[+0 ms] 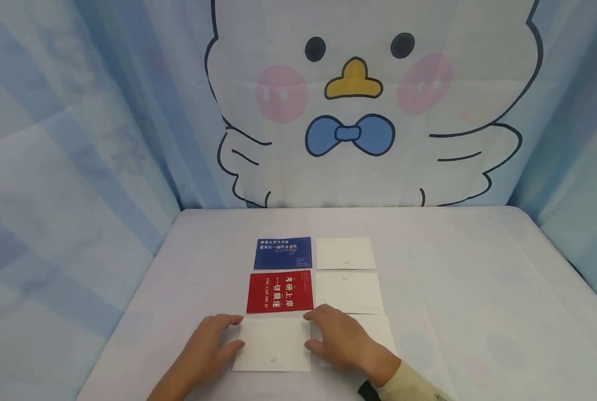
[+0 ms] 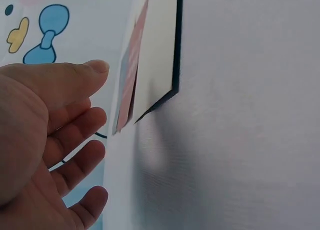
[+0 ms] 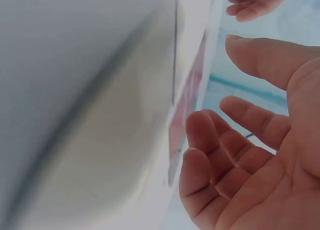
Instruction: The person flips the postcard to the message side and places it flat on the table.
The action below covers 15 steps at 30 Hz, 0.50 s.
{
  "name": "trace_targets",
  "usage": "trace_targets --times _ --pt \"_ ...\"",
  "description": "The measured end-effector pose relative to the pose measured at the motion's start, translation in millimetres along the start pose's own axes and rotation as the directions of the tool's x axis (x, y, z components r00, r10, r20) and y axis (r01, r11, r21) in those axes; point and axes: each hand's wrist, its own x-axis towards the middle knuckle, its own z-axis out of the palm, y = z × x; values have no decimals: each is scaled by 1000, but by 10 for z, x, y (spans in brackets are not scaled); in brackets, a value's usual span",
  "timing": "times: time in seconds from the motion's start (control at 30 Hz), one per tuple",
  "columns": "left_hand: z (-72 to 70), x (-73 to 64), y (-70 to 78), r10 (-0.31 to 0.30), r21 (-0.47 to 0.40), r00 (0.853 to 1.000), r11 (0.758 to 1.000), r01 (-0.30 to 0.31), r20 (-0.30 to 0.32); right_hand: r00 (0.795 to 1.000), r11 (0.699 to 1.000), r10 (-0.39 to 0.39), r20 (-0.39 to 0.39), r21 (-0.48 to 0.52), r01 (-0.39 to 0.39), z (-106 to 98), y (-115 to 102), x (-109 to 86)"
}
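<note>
A white card (image 1: 274, 342) lies at the front of the left column, with a small mark near its lower edge. At its left side is my left hand (image 1: 208, 348), thumb and fingers apart and nothing between them; the left wrist view shows the same loose fingers (image 2: 82, 122). My right hand (image 1: 341, 341) hovers at the card's right side, its fingertips close to the edge and its fingers loosely bent. That hand partly covers another white card (image 1: 378, 329). Behind the front card lie a red card (image 1: 273, 292) and a blue card (image 1: 282, 256), both printed with white writing.
Two more white cards, a middle one (image 1: 348, 292) and a rear one (image 1: 345, 253), continue the right column. All rest on a pale cloth-covered table (image 1: 469, 289). A curtain (image 1: 348, 184) with a cartoon bird hangs behind the table's far edge.
</note>
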Motion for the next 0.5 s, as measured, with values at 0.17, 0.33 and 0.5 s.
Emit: trace_targets --times 0.17,0.33,0.5 --pt "-80 209 53 27 3 1000 1000 -27 -8 999 1000 10 -37 8 -10 -100 74 162" --pt "-118 431 45 41 3 999 999 -41 -4 999 1000 28 -36 5 -28 -129 169 340" --pt "-114 594 39 50 0 998 999 -50 25 999 999 18 -46 -43 -20 -111 245 505"
